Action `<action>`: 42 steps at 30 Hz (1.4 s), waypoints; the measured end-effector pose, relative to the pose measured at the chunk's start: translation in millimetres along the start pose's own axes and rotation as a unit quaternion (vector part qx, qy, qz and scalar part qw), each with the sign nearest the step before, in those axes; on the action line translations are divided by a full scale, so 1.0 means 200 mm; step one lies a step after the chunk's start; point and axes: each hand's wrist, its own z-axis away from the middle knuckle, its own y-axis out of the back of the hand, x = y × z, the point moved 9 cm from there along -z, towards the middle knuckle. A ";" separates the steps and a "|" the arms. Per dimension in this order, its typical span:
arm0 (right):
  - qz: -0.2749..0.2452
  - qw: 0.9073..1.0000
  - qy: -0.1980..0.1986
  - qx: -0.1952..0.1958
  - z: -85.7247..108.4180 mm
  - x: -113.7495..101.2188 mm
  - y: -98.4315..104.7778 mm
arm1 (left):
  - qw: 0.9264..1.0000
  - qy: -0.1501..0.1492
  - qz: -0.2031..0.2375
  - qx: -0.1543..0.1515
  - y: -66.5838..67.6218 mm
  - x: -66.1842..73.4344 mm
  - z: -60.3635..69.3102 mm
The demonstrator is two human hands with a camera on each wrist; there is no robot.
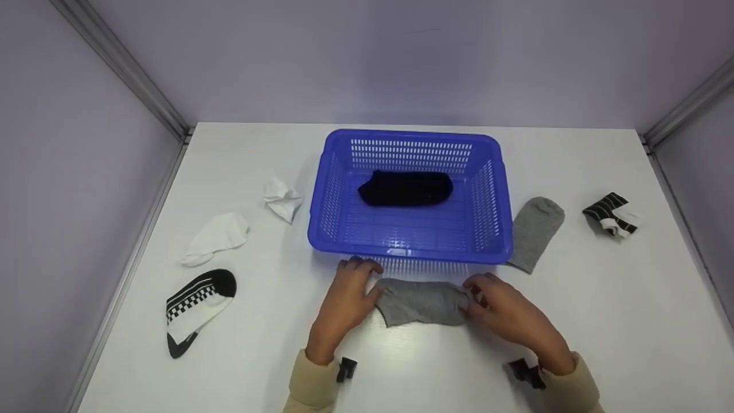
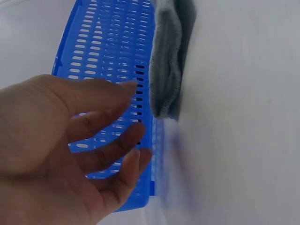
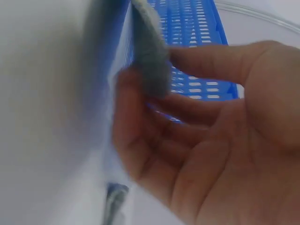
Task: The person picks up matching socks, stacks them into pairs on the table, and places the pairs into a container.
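Observation:
A grey sock (image 1: pixel 424 302) lies folded lengthwise on the table in front of the blue basket. My right hand (image 1: pixel 507 312) pinches its right end, with the thumb on one side of the sock (image 3: pixel 152 63) and fingers on the other in the right wrist view. At the left end is my left hand (image 1: pixel 348 292), its fingers loosely bent. The left wrist view shows this hand (image 2: pixel 79 136) beside the open edge of the sock (image 2: pixel 165 65), with nothing between thumb and fingers. Inside the blue basket (image 1: pixel 410 257) rests a black sock (image 1: pixel 407 188).
Another grey sock (image 1: pixel 534 232) lies against the basket's right side. Farther right is a crumpled black-and-white sock (image 1: pixel 613 216). On the left are a crumpled white sock (image 1: pixel 282 199), a flatter white sock (image 1: pixel 218 238) and a checkered black-and-white sock (image 1: pixel 199 310). Walls enclose the table's back and sides.

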 end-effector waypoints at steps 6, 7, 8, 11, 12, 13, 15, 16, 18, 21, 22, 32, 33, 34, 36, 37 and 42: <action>0.045 0.997 0.055 0.042 0.03 -0.11 0.01 | 0.999 -0.009 -0.018 -0.044 -0.05 0.08 0.04; 0.050 0.996 0.070 0.036 0.03 -0.13 -0.01 | 0.998 -0.013 -0.025 -0.056 -0.07 0.09 0.04; 0.058 0.994 0.083 0.029 0.03 -0.13 -0.02 | 0.997 -0.018 -0.035 -0.065 -0.09 0.09 0.05; 0.091 0.991 0.100 0.011 0.04 -0.11 -0.07 | 0.994 -0.026 -0.075 -0.077 -0.15 0.09 0.06; 0.103 0.990 0.098 0.008 0.04 -0.09 -0.08 | 0.993 -0.024 -0.085 -0.080 -0.16 0.09 0.06; 0.111 0.989 0.096 0.007 0.04 -0.07 -0.09 | 0.992 -0.020 -0.090 -0.083 -0.17 0.08 0.06; 0.118 0.989 0.091 0.004 0.04 -0.05 -0.10 | 0.992 -0.004 -0.086 -0.088 -0.18 0.06 0.07; 0.117 0.989 0.090 0.001 0.04 -0.04 -0.10 | 0.993 0.004 -0.081 -0.089 -0.18 0.04 0.07; 0.114 0.990 0.088 -0.002 0.03 -0.03 -0.10 | 0.993 0.016 -0.074 -0.091 -0.17 0.03 0.07; 0.118 0.989 0.093 0.000 0.02 -0.04 -0.09 | 0.993 0.017 -0.069 -0.097 -0.15 0.02 0.08; 0.121 0.988 0.096 0.002 0.02 -0.04 -0.09 | 0.992 0.013 -0.071 -0.100 -0.15 0.02 0.08; 0.093 0.989 0.113 0.005 0.03 -0.06 -0.05 | 0.987 -0.027 -0.096 -0.123 -0.14 0.03 0.09; 0.091 0.990 0.110 -0.002 0.03 -0.05 -0.05 | 0.987 -0.025 -0.096 -0.123 -0.14 0.03 0.09; 0.090 0.990 0.108 -0.009 0.03 -0.05 -0.06 | 0.987 -0.025 -0.098 -0.122 -0.14 0.02 0.08; 0.090 0.990 0.106 -0.013 0.03 -0.04 -0.07 | 0.987 -0.024 -0.102 -0.120 -0.14 0.02 0.08; 0.091 0.990 0.107 -0.013 0.03 -0.04 -0.07 | 0.987 -0.024 -0.105 -0.118 -0.14 0.02 0.08; 0.104 0.988 0.116 0.000 0.02 -0.04 -0.07 | 0.985 -0.037 -0.127 -0.108 -0.12 0.02 0.08</action>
